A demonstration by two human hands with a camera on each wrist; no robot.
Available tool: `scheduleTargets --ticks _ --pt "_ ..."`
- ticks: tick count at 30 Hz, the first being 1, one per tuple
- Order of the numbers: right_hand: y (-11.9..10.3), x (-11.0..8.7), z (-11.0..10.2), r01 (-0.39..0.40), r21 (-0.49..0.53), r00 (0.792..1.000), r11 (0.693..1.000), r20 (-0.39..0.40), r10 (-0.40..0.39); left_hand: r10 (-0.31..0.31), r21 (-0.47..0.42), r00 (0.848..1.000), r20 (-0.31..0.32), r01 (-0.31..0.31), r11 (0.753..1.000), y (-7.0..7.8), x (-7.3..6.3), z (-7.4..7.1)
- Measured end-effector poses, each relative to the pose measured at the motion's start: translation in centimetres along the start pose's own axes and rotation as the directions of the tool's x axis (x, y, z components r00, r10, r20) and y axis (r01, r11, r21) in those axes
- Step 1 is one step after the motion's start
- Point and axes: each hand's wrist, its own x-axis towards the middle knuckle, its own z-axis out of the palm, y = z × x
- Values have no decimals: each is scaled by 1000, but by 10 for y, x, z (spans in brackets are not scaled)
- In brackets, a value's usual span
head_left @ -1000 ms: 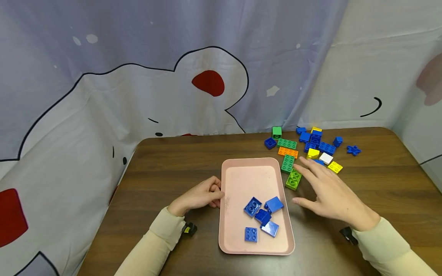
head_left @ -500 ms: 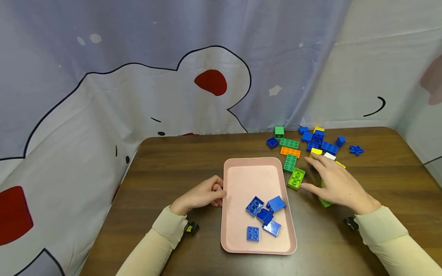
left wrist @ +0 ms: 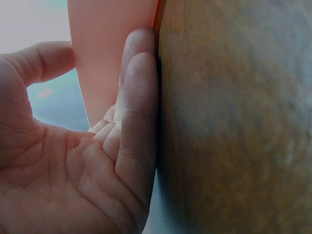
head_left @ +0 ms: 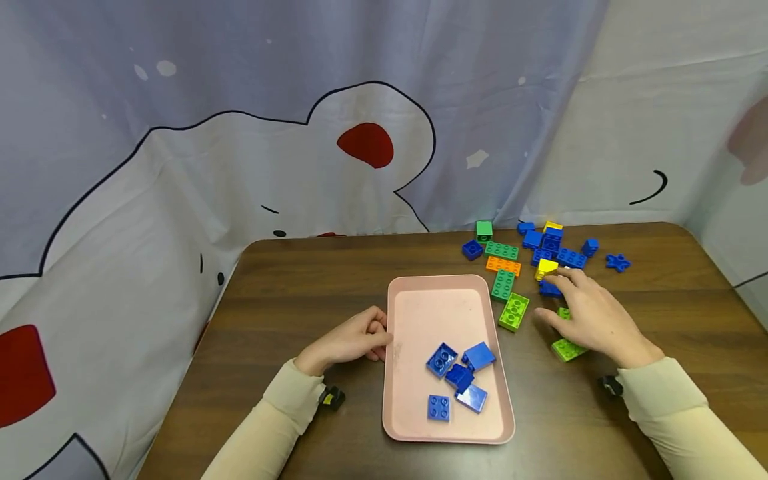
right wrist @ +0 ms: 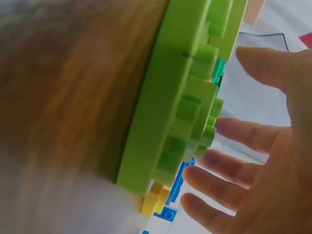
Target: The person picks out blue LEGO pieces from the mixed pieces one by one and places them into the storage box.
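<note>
Here's the left hand (head_left: pixel 354 337), pinching the left rim of the pink plastic tray (head_left: pixel 435 310), whose long axis runs away from the person. Over on the other side, the right hand (head_left: pixel 591 319) hangs with fingers spread, holding nothing, and it's clearly the nearer one to the blue building brick (head_left: pixel 549 289). That brick sits just left of its fingertips, partly covered, so its long axis can't be told; a yellow brick (head_left: pixel 545 268) sits just beyond, a lime-green brick (head_left: pixel 566 350) partly hidden below the hand.
</note>
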Motion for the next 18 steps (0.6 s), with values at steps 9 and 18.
scheduleTargets --ticks 9,18 --pt "1 1 2 18 -30 1000 999 -24 -19 -2 -5 1000 0 2 1000 -1 0 0" --pt "-11 -4 1 90 -54 992 994 -80 -94 2 -10 1000 -2 -2 1000 -1 0 1"
